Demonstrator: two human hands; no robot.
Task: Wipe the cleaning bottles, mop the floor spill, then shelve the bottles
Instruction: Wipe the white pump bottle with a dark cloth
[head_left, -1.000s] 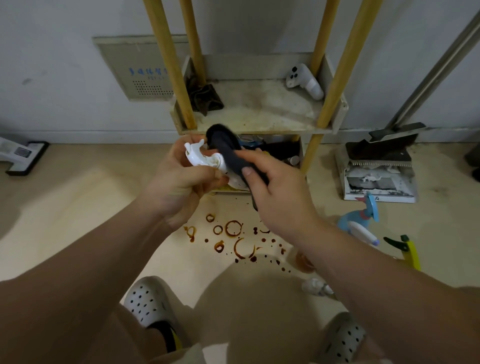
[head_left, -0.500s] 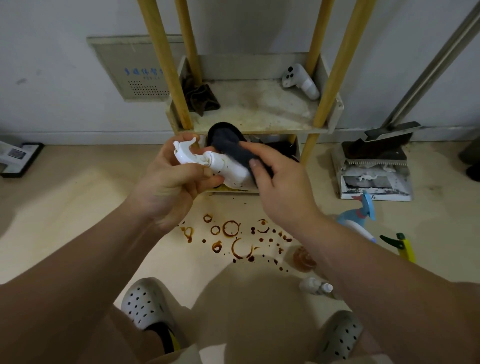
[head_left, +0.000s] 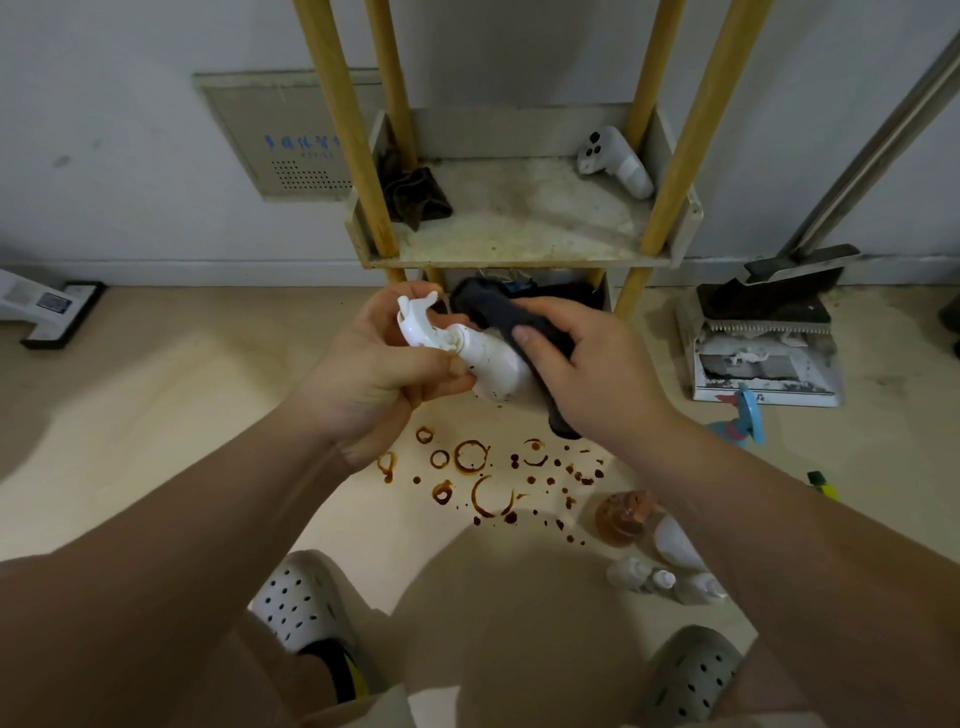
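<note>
One white bottle (head_left: 488, 364), gripped at the neck by left hand (head_left: 379, 374), rubbed with one dark cloth (head_left: 498, 317) clutched in right hand (head_left: 587, 374), above the spill (head_left: 478, 467), before the shelf (head_left: 519, 258). Could twist loose under hard rubbing and drop into the stains. On floor, right: at least five more bottles (head_left: 621, 519), partly hidden. On shelf: one sprayer (head_left: 615, 161), one rag (head_left: 415, 192).

The right hand (head_left: 587, 374) and dark cloth (head_left: 498, 317) cover much of the white spray bottle (head_left: 488, 364). The right forearm (head_left: 779, 519) hides parts of the floor bottles (head_left: 641, 577). The blue lettering (head_left: 301, 141) on the wall panel (head_left: 244, 171) is unreadable.
</note>
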